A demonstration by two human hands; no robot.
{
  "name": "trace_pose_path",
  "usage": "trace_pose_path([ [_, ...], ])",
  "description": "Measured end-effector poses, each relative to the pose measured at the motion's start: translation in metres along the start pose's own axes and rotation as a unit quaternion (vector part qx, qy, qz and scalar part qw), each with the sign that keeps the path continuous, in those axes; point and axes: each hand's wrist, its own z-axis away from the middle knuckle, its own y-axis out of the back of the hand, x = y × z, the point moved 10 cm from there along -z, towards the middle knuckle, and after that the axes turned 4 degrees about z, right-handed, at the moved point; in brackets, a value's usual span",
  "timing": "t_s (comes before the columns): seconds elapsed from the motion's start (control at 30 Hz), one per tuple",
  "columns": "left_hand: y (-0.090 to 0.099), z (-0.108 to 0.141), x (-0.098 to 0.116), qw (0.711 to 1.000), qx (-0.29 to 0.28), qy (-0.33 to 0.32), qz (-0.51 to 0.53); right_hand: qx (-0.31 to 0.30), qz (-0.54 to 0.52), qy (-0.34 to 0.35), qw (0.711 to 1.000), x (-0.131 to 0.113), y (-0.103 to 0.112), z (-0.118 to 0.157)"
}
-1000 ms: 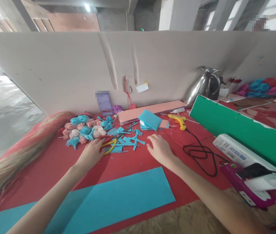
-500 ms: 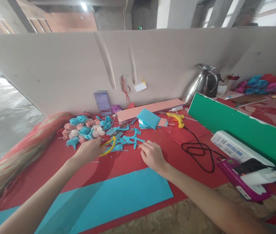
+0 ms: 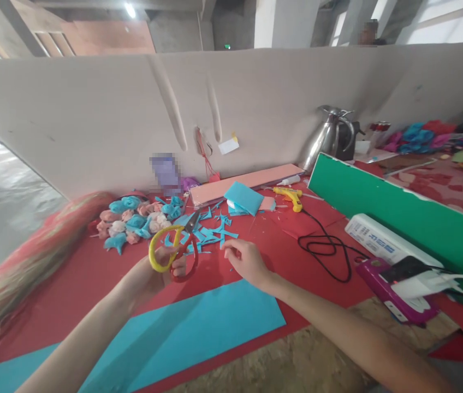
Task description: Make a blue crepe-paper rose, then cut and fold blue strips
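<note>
The left hand [image 3: 147, 279] grips a pair of scissors [image 3: 177, 237] with one yellow and one red handle, its fingers at the handle loops, and the blades point away from the person toward the back of the table [image 3: 211, 273]. The right hand [image 3: 250, 263] is near the scissors but apart from them, its fingers loosely curled; whether they pinch anything cannot be told. Just beyond the scissors and the right hand lie thin blue scraps [image 3: 215, 233], scattered over the red table covering. A long blue sheet [image 3: 190, 327] lies flat nearer the person, passing below the left forearm. To the left of the scraps sits a heap of blue, pink and pale flowers [image 3: 136, 222], and beyond the scraps is a small stack of blue pieces [image 3: 243, 197], in front of a long pink strip [image 3: 243, 183]. A yellow glue gun [image 3: 292, 197] lies to the right of the stack, its black cord [image 3: 324, 237] looped on the table. Farther right, a green board [image 3: 395, 199] stands on its long edge, with a metal jug [image 3: 324, 139] behind it.
</note>
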Motion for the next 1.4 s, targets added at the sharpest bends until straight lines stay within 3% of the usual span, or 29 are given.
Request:
trace_pose_path([
  [0.23,-0.032,-0.003,-0.008,0.996,0.010,-0.079,-0.032,-0.109,-0.254,-0.064,0.959,-0.025,-0.029,0.005],
  [0.37,-0.047,0.000,-0.003,0.990,0.024,-0.111,-0.089,-0.094,-0.317,-0.089,0.939,-0.028,-0.025,0.009],
  [0.43,-0.057,0.005,0.000,0.970,0.025,-0.126,-0.205,-0.068,-0.328,-0.095,0.937,-0.029,-0.018,0.012],
  [0.53,-0.081,0.027,0.011,0.877,0.017,-0.215,-0.430,-0.033,-0.332,-0.099,0.937,-0.032,-0.003,0.018],
  [0.6,-0.102,0.055,0.021,0.794,0.003,-0.335,-0.508,-0.004,-0.330,-0.100,0.939,-0.030,0.010,0.022],
  [0.67,-0.113,0.079,0.021,0.719,0.005,-0.407,-0.563,0.029,-0.324,-0.103,0.940,-0.024,0.025,0.025],
  [0.77,-0.110,0.095,0.006,0.670,0.000,-0.428,-0.607,0.055,-0.312,-0.111,0.942,-0.011,0.044,0.026],
  [0.93,-0.089,0.088,-0.029,0.642,-0.022,-0.392,-0.659,0.027,-0.312,-0.121,0.942,-0.001,0.056,0.026],
  [1.03,-0.084,0.085,-0.043,0.617,-0.027,-0.397,-0.679,0.005,-0.316,-0.135,0.939,-0.003,0.056,0.025],
  [1.1,-0.082,0.084,-0.049,0.615,-0.032,-0.399,-0.679,0.010,-0.311,-0.150,0.939,-0.001,0.057,0.024],
  [1.27,-0.070,0.073,-0.061,0.663,-0.048,-0.367,-0.651,0.036,-0.253,-0.184,0.949,0.017,0.062,0.027],
  [1.4,-0.053,0.055,-0.060,0.704,-0.056,-0.340,-0.621,0.072,-0.172,-0.152,0.971,0.022,0.078,0.026],
])
